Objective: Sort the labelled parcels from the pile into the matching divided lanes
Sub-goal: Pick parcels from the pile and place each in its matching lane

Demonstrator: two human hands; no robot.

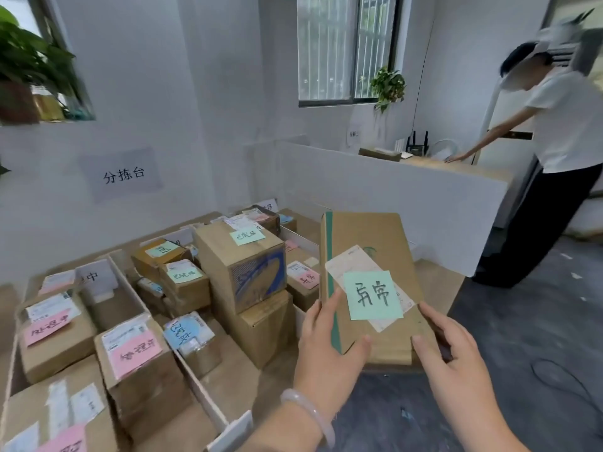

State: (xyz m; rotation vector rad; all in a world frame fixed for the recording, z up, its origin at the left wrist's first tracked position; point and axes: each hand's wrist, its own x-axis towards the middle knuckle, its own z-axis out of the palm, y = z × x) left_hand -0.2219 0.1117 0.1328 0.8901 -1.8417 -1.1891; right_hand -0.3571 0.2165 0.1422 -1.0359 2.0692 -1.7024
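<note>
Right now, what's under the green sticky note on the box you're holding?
A white shipping label sticks out from under the green note, stuck on the brown parcel. The note covers the label's middle, so that part cannot be seen.

Views: one, head-worn, wide-angle.
Position: high, above near end of divided lanes (195,383).
Facing: forward and down, toward white wall (146,93) and room corner with window (346,50).
Nearest: left hand (329,347) and right hand (456,357), low centre; parcel (368,252) just beyond.
Lanes fill lower left; floor (522,321) lower right.
Far right edge: second person (561,132), well apart.
Straight lines bow toward frame edges.
</note>
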